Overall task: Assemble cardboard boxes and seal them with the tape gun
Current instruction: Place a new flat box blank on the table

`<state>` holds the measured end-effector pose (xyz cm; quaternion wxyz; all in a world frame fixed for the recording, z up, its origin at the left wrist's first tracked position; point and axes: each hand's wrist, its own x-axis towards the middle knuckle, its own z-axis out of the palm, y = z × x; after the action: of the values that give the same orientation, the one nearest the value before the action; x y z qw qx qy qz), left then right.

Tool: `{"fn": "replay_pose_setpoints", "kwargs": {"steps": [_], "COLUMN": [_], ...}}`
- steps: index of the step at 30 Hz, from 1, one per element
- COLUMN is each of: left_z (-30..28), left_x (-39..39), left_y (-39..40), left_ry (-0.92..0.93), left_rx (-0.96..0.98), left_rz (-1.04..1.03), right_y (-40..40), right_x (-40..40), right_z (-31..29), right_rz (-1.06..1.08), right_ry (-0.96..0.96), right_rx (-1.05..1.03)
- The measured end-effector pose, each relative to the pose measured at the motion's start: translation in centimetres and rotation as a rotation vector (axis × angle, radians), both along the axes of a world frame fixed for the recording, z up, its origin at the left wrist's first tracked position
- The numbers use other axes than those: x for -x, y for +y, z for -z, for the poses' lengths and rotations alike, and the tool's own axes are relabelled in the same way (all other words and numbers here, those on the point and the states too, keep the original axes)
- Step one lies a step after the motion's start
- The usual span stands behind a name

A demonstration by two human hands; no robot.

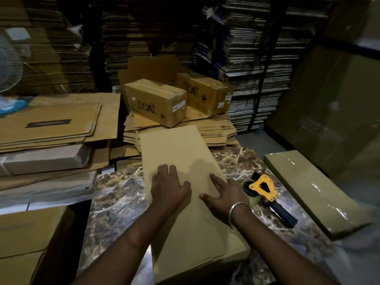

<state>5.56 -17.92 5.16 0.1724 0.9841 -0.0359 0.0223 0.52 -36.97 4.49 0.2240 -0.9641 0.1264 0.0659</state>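
Note:
A long plain cardboard box [176, 149] lies on the marble table [115, 198], running away from me. My left hand [168, 186] rests flat on its top, fingers straight. My right hand [224, 192] lies open on the box's right side, with a metal bangle on the wrist. The yellow and black tape gun [265, 192] lies on the table just right of my right hand, handle pointing toward me. Neither hand touches the tape gun.
Two assembled printed boxes [156, 101] [205, 93] sit on flat cardboard sheets [213, 130] behind the table. Stacks of flat cartons [51, 124] rise on the left. A wrapped flat bundle [314, 192] lies on the right. Shelves of cardboard [253, 58] fill the back.

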Motion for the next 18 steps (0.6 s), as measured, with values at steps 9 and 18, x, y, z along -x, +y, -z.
{"fn": "replay_pose_setpoints", "kwargs": {"steps": [9, 18], "left_z": [2.4, 1.6], "left_x": [-1.7, -1.4], "left_y": [-1.3, -2.0], "left_ry": [0.062, 0.112], "left_rx": [-0.114, -0.235], "left_rz": [0.114, 0.122], "right_y": [-7.2, -18.1], "right_x": [-3.7, -2.0], "right_z": [2.2, 11.2], "right_rz": [0.524, 0.638], "right_ry": [-0.049, 0.249], "right_rx": [-0.642, -0.090]}}
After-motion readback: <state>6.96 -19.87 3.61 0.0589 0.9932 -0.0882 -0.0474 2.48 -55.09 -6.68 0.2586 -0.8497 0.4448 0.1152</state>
